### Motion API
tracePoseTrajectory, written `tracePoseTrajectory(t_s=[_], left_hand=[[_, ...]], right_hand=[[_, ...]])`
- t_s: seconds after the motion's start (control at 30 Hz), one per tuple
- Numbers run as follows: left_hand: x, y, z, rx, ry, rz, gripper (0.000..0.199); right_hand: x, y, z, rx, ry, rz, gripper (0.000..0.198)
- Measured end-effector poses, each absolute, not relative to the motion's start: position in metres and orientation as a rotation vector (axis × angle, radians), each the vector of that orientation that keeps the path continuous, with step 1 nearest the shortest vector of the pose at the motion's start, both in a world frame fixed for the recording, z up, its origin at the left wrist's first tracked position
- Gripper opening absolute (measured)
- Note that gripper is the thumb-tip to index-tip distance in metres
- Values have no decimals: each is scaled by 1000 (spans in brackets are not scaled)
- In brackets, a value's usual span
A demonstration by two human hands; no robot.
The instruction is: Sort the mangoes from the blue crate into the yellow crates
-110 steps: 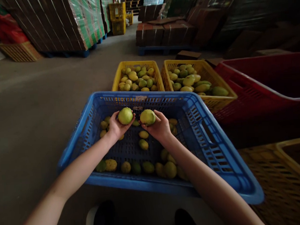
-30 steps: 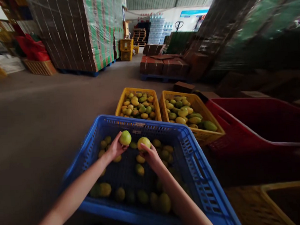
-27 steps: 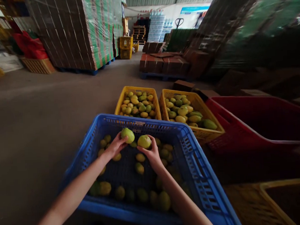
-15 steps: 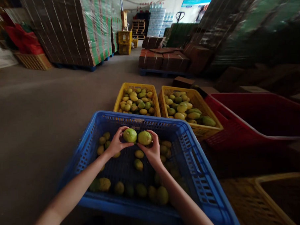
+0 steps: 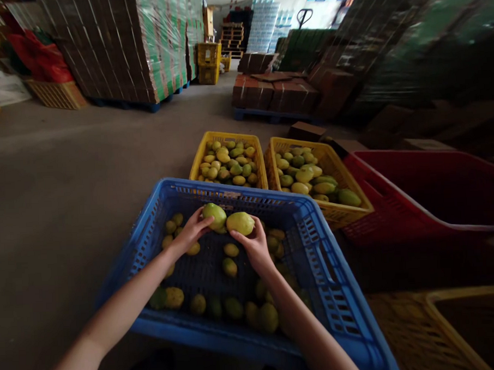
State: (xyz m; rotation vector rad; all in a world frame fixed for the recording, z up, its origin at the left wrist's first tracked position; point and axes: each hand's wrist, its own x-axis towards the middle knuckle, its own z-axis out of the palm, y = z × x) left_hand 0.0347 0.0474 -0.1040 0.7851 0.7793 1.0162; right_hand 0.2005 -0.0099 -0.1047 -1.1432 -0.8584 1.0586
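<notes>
My left hand [image 5: 195, 228] is closed around a green lemon [image 5: 214, 216]. In my right hand [image 5: 255, 242] is a yellower lemon [image 5: 240, 223], lying on its side with its tip pointing right. The two fruits are held side by side, nearly touching, above a blue plastic crate [image 5: 231, 195]. Loose lemons line the sides of the crate, partly hidden by my forearms. Two more, a yellowish lemon [image 5: 231, 250] and a greener lemon [image 5: 230, 267], lie in the middle of its slotted floor.
Beyond the blue crate stand a left yellow crate [image 5: 194, 164] and a right yellow crate [image 5: 364, 197], both filled with lemons. A red bin [image 5: 393, 159] is at the right, with another yellow crate [image 5: 431, 329] nearer. Strapped cartons [image 5: 294, 97] and a wrapped pallet stack [image 5: 106, 55] stand farther back.
Both lemons have been turned in my fingers; the right one now lies sideways with its tip outward. The camera view has shifted slightly.
</notes>
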Motion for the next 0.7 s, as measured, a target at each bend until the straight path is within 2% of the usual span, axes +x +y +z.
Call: tracePoseTrajectory(t_s=[0.13, 0.33, 0.53, 0.63, 0.7], left_hand=[[34, 51, -103, 476, 761, 899, 30], [27, 51, -97, 292, 691, 833, 38], [27, 54, -104, 12, 647, 937, 25], [30, 55, -110, -39, 686, 988, 31], [29, 54, -111, -57, 697, 967, 36]], right_hand=[[198, -10, -104, -1002, -774, 1278, 54], [196, -9, -107, -856, -668, 1489, 51], [198, -6, -108, -685, -359, 1639, 35], [202, -7, -108, -703, -135, 1731, 24], [205, -7, -107, -718, -66, 1748, 27]])
